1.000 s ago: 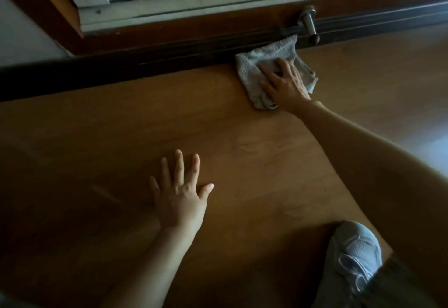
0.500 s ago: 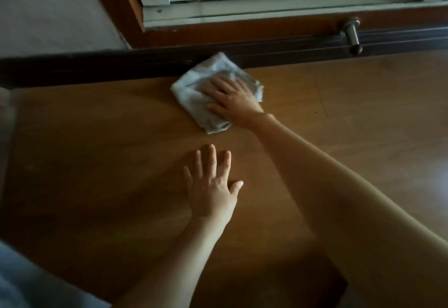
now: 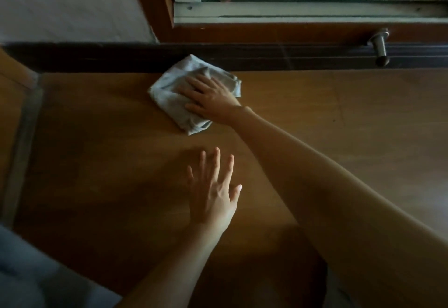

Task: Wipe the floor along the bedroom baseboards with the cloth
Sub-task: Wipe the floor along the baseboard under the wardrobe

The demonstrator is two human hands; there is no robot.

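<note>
A crumpled pale grey cloth [image 3: 171, 92] lies on the brown wooden floor [image 3: 101, 162], its far corner touching the dark baseboard [image 3: 97, 56]. My right hand [image 3: 209, 96] presses flat on the cloth with straight, spread fingers. Closer to me, my left hand [image 3: 213, 193] rests palm down on the bare floor, fingers straight and spread, holding nothing.
A metal door stop [image 3: 380, 47] sticks out from the baseboard at the right. A brown wooden frame [image 3: 266, 32] with a white panel above it runs behind the baseboard. A grey strip [image 3: 23, 142] crosses the floor at the left. Pale fabric [image 3: 29, 276] fills the bottom left corner.
My right hand has slid the cloth leftward along the baseboard, away from the door stop. The view has shifted left as well. My left hand stays flat on the floor.
</note>
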